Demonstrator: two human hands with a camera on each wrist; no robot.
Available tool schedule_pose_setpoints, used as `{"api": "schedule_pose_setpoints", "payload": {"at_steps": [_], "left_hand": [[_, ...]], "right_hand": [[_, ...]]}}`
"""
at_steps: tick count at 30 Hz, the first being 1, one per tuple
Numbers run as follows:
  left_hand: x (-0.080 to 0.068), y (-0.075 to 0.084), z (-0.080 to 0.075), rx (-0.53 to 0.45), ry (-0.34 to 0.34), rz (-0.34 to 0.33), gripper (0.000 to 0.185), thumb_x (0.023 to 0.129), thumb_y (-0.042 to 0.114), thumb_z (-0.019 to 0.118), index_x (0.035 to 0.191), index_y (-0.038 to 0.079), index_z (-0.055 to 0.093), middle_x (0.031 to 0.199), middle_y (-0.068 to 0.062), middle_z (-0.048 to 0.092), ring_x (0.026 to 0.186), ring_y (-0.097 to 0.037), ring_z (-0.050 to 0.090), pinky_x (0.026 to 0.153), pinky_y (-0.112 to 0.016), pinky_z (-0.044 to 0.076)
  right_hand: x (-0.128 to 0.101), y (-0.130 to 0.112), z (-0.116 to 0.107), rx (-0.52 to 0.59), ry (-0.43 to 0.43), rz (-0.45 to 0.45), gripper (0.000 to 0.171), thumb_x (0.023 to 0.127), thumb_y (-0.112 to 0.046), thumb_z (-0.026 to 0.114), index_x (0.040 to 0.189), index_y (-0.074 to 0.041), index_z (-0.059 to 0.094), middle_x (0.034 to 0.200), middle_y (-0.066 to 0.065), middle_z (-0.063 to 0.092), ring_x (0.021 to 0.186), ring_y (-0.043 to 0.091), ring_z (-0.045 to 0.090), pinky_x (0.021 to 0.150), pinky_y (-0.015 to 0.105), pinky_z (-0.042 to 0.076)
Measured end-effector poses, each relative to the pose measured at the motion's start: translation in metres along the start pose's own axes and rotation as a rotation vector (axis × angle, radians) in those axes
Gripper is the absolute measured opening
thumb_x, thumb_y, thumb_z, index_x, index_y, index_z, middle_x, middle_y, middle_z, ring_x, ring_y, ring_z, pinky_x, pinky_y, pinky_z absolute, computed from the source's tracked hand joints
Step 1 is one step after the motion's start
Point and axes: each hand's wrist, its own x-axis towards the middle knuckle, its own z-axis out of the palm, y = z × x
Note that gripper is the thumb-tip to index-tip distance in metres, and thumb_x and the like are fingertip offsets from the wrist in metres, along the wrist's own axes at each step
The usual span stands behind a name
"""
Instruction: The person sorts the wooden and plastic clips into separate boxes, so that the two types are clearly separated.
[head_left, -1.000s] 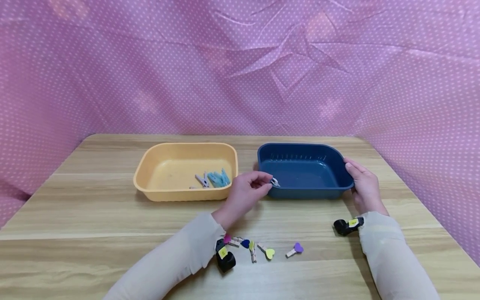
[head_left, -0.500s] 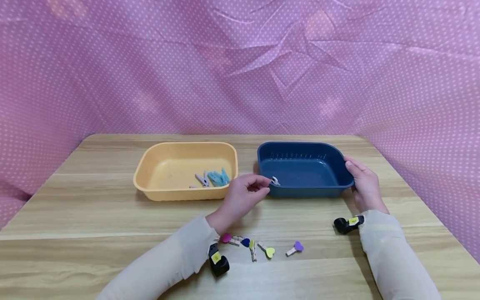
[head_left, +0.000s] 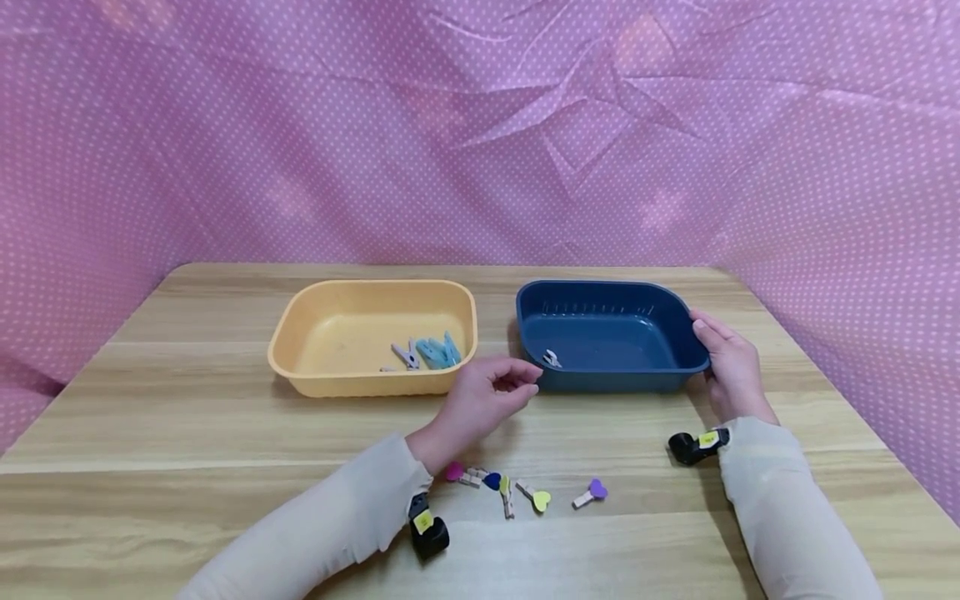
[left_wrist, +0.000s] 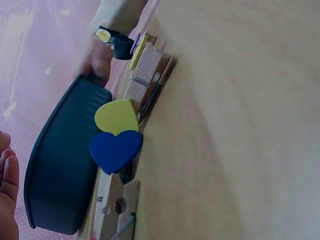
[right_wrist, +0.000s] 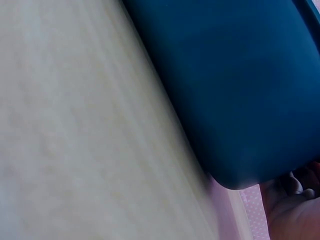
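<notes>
Inside the blue bin (head_left: 615, 382), by its near left corner, lies a small white clip (head_left: 552, 358). The right hand (head_left: 733, 371) has its grip on the blue bin's right end, thumb at the rim. Beside that near left corner is the left hand (head_left: 480, 402), its grip narrow and holding nothing; I cannot tell whether it touches the blue bin. Left of the blue bin, a yellow bin (head_left: 322, 386) contains blue pegs (head_left: 438, 353). Nearer the person than the blue bin, heart-topped clothespins (head_left: 541, 501) lie on the surface (head_left: 637, 550).
</notes>
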Motion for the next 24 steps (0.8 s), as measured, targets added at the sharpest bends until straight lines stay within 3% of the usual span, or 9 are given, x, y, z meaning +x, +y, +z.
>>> {"api": "schedule_pose_setpoints", "payload": {"at_steps": [3, 8, 13, 24], "left_hand": [[-0.003, -0.001, -0.001, 0.017, -0.016, 0.008, 0.017, 0.083, 0.007, 0.067, 0.1, 0.005, 0.07, 0.095, -0.005, 0.068, 0.08, -0.013, 0.057, 0.071, -0.021, 0.051], [-0.009, -0.003, -0.005, 0.018, -0.016, -0.006, 0.017, 0.083, 0.008, 0.067, 0.1, 0.006, 0.07, 0.096, -0.005, 0.068, 0.082, -0.013, 0.057, 0.072, -0.024, 0.052], [-0.017, -0.005, -0.011, 0.014, -0.019, -0.043, 0.016, 0.084, 0.009, 0.067, 0.099, 0.011, 0.071, 0.098, -0.002, 0.068, 0.083, -0.014, 0.057, 0.072, -0.024, 0.052], [-0.03, -0.014, -0.028, 0.013, -0.023, -0.128, 0.018, 0.084, 0.009, 0.067, 0.101, 0.009, 0.07, 0.097, -0.005, 0.068, 0.081, -0.016, 0.056, 0.07, -0.023, 0.051]], "right_hand": [[0.0, 0.001, 0.0, 0.011, -0.011, -0.008, 0.034, 0.083, -0.022, 0.069, 0.116, -0.017, 0.066, 0.097, -0.015, 0.067, 0.09, -0.003, 0.062, 0.076, 0.015, 0.051], [0.001, 0.002, 0.0, 0.0, -0.015, -0.012, 0.036, 0.083, -0.023, 0.069, 0.117, -0.017, 0.065, 0.1, -0.014, 0.065, 0.091, -0.004, 0.062, 0.077, 0.014, 0.05], [0.001, 0.003, 0.0, 0.006, -0.02, -0.013, 0.034, 0.083, -0.023, 0.069, 0.116, -0.018, 0.066, 0.098, -0.015, 0.066, 0.09, -0.003, 0.062, 0.076, 0.015, 0.051], [0.0, 0.002, -0.001, 0.017, -0.03, -0.034, 0.027, 0.083, -0.02, 0.068, 0.11, -0.017, 0.069, 0.093, -0.015, 0.068, 0.087, -0.002, 0.063, 0.074, 0.015, 0.051]]}}
